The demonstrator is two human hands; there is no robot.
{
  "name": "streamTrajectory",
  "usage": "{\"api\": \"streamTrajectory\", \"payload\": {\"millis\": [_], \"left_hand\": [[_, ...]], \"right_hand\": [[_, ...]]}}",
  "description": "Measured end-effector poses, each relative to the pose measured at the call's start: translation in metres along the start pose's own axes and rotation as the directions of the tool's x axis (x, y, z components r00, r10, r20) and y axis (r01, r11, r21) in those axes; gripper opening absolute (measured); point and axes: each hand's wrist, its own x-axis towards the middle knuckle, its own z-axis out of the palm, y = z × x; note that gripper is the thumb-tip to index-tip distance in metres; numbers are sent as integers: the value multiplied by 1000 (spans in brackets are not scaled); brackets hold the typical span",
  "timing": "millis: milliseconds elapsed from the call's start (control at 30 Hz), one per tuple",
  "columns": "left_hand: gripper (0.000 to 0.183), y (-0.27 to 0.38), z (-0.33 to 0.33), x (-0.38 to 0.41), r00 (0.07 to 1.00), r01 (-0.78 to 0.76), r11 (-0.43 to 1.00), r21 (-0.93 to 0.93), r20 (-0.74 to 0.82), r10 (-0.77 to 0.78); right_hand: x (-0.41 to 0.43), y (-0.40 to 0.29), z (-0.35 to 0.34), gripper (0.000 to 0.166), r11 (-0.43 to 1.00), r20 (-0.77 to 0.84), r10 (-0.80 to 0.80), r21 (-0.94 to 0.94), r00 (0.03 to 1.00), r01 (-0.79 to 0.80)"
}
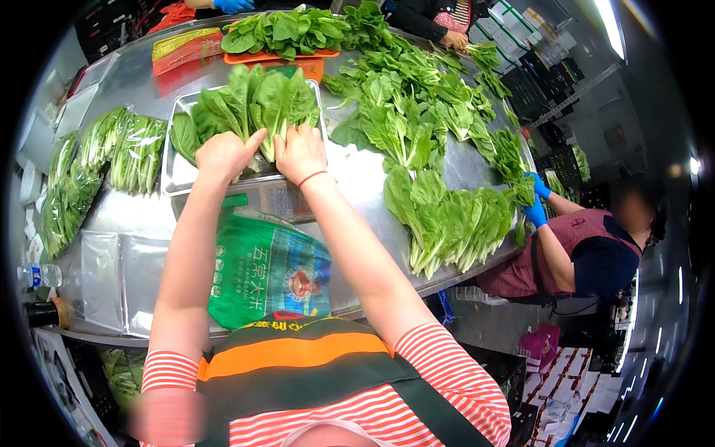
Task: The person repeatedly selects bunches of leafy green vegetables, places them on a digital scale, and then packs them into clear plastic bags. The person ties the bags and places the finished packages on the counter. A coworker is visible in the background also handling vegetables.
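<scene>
Both hands are at leafy greens (240, 103) lying in a metal tray (179, 179) on a digital scale (279, 198). My left hand (226, 153) is closed around stems at the bunch's left part, its thumb towards the middle. Close beside it, my right hand (301, 151) has its fingers curled over the stem ends at the right. The fingertips are partly hidden among the leaves. A green printed sack (268, 268) lies between my forearms, in front of the scale.
Loose greens (408, 112) spread along the right of the metal table (357, 223). Bagged greens (137, 151) and clear plastic bags (103, 279) lie left. An orange scale (310, 68) stands behind the tray. A co-worker's blue-gloved hands (536, 198) hold greens at the right edge; another person's hands (455, 40) are at the back.
</scene>
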Motion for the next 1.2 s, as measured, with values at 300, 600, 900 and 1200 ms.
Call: {"api": "streamTrajectory", "payload": {"millis": [300,600,900,1200], "left_hand": [[73,-93,25,-9,906,5,834,-552,-350,-237],[50,-46,82,59,869,-478,526,-703,-467,166],[93,-57,61,-15,827,-304,729,-613,-549,-116],[70,-46,140,-178,670,-703,659,-269,61,740]], "right_hand": [[-4,46,13,40,910,-279,65,411,958,58],[6,-8,24,56,955,-79,29,298,996,-5],[-70,36,-38,38,828,-198,157,561,967,-20],[-277,198,-94,30,749,-556,650,352,518,-562]]}}
